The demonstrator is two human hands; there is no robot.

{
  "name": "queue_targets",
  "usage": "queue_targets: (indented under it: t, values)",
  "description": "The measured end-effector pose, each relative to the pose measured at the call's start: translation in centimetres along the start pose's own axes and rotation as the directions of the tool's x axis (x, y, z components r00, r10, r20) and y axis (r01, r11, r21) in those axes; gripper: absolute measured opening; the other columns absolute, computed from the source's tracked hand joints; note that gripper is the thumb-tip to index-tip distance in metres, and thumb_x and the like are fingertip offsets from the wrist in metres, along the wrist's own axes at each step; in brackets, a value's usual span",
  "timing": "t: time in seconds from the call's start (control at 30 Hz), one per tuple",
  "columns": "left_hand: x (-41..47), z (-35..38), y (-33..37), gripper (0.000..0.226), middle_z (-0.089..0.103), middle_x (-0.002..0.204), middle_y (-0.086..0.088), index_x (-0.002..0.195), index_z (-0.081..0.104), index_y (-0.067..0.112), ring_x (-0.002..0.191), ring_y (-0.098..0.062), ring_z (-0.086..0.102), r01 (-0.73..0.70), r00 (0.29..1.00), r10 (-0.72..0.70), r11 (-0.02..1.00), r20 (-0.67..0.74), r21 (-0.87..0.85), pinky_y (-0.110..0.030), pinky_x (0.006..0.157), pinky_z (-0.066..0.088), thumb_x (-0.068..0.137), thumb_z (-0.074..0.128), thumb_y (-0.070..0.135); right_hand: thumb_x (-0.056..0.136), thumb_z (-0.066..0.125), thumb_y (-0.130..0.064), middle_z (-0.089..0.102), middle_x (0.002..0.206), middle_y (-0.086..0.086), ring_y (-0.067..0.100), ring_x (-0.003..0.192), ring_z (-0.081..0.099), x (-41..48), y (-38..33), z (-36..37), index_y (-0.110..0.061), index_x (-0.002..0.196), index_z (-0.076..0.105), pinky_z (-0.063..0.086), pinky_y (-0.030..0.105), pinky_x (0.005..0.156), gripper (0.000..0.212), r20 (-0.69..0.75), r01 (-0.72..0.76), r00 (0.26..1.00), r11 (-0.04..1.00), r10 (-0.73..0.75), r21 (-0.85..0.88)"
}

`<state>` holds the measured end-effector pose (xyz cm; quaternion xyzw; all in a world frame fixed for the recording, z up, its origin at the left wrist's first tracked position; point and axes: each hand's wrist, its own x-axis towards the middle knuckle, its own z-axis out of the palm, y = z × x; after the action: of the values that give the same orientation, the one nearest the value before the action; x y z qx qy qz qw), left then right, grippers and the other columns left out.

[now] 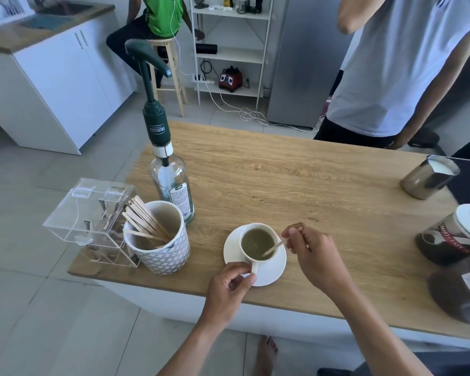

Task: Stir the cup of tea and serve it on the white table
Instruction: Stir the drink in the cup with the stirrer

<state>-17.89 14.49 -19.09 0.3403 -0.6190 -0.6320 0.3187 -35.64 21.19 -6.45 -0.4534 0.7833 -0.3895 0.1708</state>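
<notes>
wooden stirrer (274, 247) in right hand (314, 257) grip; left hand (228, 286) pinches cup (258, 245) handle.

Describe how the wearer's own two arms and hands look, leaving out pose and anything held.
Both are bare: the left hand and right hand wear no gloves, rings, watch or bracelet that shows. No sleeve covers either forearm up to the picture's lower edge. The fingers have short, unpainted nails. No cables, straps or markings appear on either arm.
</notes>
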Motion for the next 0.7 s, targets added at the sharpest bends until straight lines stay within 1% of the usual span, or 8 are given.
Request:
queue_targets:
  t: [0.07,0.13,0.27,0.37,0.53,0.6,0.7]
  values:
    - [0.0,-0.1,0.0,0.024,0.071,0.100,0.009,0.095,0.077,0.021,0.067,-0.009,0.057,-0.006,1.000,0.006,1.000,0.003,0.006,-0.021,0.062,0.045,0.082,0.072,0.039,0.098,0.047,-0.015,0.062,0.066,-0.012,0.005,0.068,0.060,0.2,0.1,-0.4,-0.024,0.078,0.064,0.042,0.016,0.058,0.028,-0.029,-0.028,0.999,0.999,0.027,-0.021]
    - [0.0,-0.1,0.0,0.021,0.071,0.101,0.010,0.096,0.077,0.022,0.067,-0.008,0.057,-0.010,1.000,0.010,1.000,0.010,0.013,-0.020,0.062,0.045,0.083,0.072,0.038,0.099,0.046,-0.014,0.061,0.068,-0.013,0.004,0.069,0.059,0.3,0.2,-0.7,-0.017,0.081,0.065,0.042,0.018,0.057,0.026,-0.050,-0.042,0.998,0.999,0.041,-0.031]
    - [0.1,-0.2,0.1,0.017,0.071,0.100,0.011,0.096,0.077,0.022,0.064,-0.008,0.055,-0.005,1.000,0.004,1.000,0.022,0.014,-0.020,0.060,0.044,0.084,0.072,0.033,0.099,0.046,-0.013,0.062,0.066,-0.011,0.003,0.067,0.059,-0.1,0.0,-0.4,-0.019,0.079,0.064,0.042,0.016,0.059,0.027,-0.056,-0.064,0.996,0.998,0.065,0.017]
    - [0.0,-0.2,0.1,0.012,0.071,0.099,0.011,0.096,0.077,0.020,0.064,-0.006,0.056,-0.004,1.000,0.003,1.000,0.022,0.013,-0.018,0.061,0.045,0.086,0.072,0.024,0.099,0.045,-0.014,0.064,0.065,-0.007,0.003,0.065,0.060,-0.5,-0.5,0.3,-0.024,0.078,0.062,0.044,0.018,0.061,0.028,-0.041,-0.081,0.996,0.995,0.084,0.061]
    - [0.1,-0.2,0.2,0.013,0.071,0.099,0.012,0.096,0.077,0.020,0.065,-0.005,0.058,-0.001,1.000,0.001,1.000,0.024,0.012,-0.017,0.062,0.045,0.085,0.072,0.025,0.101,0.044,-0.018,0.068,0.071,-0.003,0.007,0.068,0.063,-0.6,-1.2,1.3,-0.019,0.087,0.066,0.049,0.023,0.067,0.025,-0.031,-0.102,0.994,0.981,0.108,0.164]
    - [0.2,-0.2,0.2,0.012,0.072,0.100,0.010,0.096,0.077,0.021,0.065,-0.006,0.058,-0.001,1.000,0.000,1.000,0.028,0.014,-0.017,0.061,0.045,0.085,0.073,0.024,0.101,0.044,-0.017,0.066,0.070,-0.003,0.008,0.067,0.062,-0.7,-1.0,1.2,-0.022,0.084,0.064,0.048,0.024,0.067,0.027,-0.034,-0.107,0.993,0.983,0.113,0.147]
    - [0.2,-0.3,0.1,0.014,0.073,0.101,0.006,0.096,0.078,0.023,0.063,-0.006,0.057,0.009,1.000,-0.009,1.000,0.025,0.021,-0.019,0.060,0.045,0.084,0.073,0.026,0.100,0.042,-0.015,0.062,0.065,-0.007,0.006,0.066,0.060,-0.9,-0.3,0.2,-0.027,0.077,0.059,0.046,0.024,0.066,0.031,-0.067,-0.117,0.990,0.992,0.120,0.051]
